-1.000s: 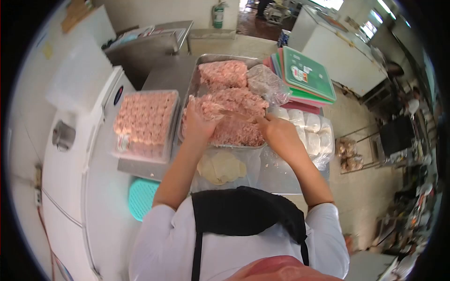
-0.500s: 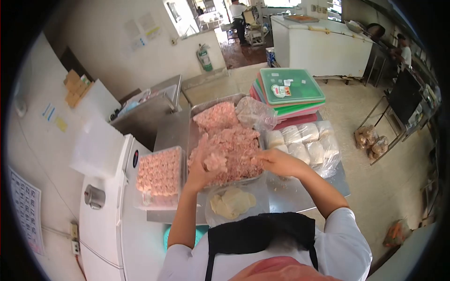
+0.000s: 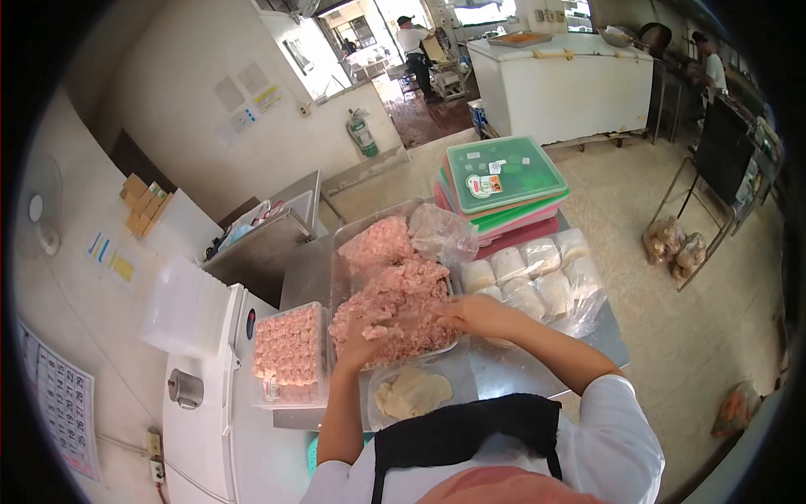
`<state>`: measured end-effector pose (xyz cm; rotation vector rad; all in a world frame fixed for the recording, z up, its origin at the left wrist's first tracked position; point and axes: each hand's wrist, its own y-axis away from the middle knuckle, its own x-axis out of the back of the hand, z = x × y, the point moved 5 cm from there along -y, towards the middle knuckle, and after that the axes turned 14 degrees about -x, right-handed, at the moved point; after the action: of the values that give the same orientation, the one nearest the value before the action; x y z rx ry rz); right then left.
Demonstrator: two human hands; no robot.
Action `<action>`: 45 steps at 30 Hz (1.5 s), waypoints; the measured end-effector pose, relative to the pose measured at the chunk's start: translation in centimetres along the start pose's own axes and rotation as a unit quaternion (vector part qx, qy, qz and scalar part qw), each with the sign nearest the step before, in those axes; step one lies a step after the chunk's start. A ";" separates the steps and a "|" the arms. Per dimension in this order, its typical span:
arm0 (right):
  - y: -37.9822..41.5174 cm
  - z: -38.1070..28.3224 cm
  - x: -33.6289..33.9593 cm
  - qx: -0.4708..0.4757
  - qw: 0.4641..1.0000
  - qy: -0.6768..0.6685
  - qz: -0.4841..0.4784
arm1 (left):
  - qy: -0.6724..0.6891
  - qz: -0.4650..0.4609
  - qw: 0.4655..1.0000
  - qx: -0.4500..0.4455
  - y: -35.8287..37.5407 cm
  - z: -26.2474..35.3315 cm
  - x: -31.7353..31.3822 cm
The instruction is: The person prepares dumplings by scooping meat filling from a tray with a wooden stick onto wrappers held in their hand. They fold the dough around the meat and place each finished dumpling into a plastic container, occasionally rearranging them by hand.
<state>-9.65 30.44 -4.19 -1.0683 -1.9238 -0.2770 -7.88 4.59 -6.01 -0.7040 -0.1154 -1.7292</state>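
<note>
A metal tray (image 3: 337,244) holds a mound of pink ground meat (image 3: 411,290). My left hand (image 3: 359,343) is at the near left part of the mound, with a small lump of meat against its fingers. At the mound's right edge my right hand (image 3: 464,312) has its fingers bent together; its fingertips are unclear. Left of the tray sits a clear container (image 3: 321,357) filled with rows of meat portions. Pale dough wrappers (image 3: 411,393) lie on plastic just below the tray. To the right are white dough pieces (image 3: 526,298) in clear plastic.
Stacked colored lids (image 3: 504,176) stand behind the dough. A clear plastic bag (image 3: 441,231) rests on the tray's back right corner. The white appliance (image 3: 197,445) is at the left. Two people (image 3: 413,50) (image 3: 714,67) are in the background.
The view has shifted and tilted. My left hand has lowered toward the meat, and the lump by it looks smaller. My right hand stays at the mound's right edge.
</note>
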 end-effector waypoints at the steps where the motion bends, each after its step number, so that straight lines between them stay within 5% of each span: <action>1: 0.2 -1.1 1.0 -0.025 0.998 0.054 0.022 | 0.004 0.051 0.999 -0.011 0.4 -3.3 0.0; 2: -0.1 -1.6 1.8 -0.049 0.992 0.109 0.046 | 0.008 0.101 0.994 -0.025 0.0 -4.9 0.3; 5: 0.0 -2.7 -0.2 0.034 0.994 0.055 0.093 | 0.119 0.046 0.990 0.059 -0.1 -2.0 -0.6; 11: -1.3 7.0 -2.9 -0.108 0.988 0.110 -0.004 | 0.028 0.044 0.996 0.066 0.8 0.0 0.0; 14: -0.4 4.1 1.5 -0.103 0.994 0.012 0.016 | -0.121 0.037 0.992 0.005 0.4 3.1 0.4; 17: -0.2 2.0 0.4 0.005 0.988 -0.152 0.000 | -0.155 0.025 0.987 0.035 0.8 1.5 0.3; 20: 0.5 0.6 -1.5 -0.089 0.968 -0.177 -0.157 | -0.104 -0.032 0.991 0.072 -0.3 3.7 -0.7; 23: 0.6 1.1 -0.6 -0.037 0.984 -0.139 -0.103 | -0.189 -0.022 0.982 -0.023 -0.5 5.8 -0.9; 26: 0.7 0.5 0.8 -0.028 0.988 -0.124 -0.093 | -0.125 -0.044 0.989 0.067 0.0 5.8 -1.0; 35: 1.5 0.0 2.1 -0.013 0.991 -0.120 -0.055 | -0.103 -0.044 0.994 0.007 0.6 6.9 -1.6; 38: 1.6 -0.4 2.1 -0.004 0.989 -0.131 -0.071 | -0.113 0.038 0.992 -0.043 0.4 9.3 -1.7; 45: 1.4 -0.7 1.5 -0.007 0.986 -0.132 -0.105 | -0.092 -0.007 0.996 0.005 1.2 7.9 -1.4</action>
<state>-8.49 31.78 -2.95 -0.9482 -2.2819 -0.2773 -3.49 8.87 -0.63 -0.8559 -0.2550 -1.6738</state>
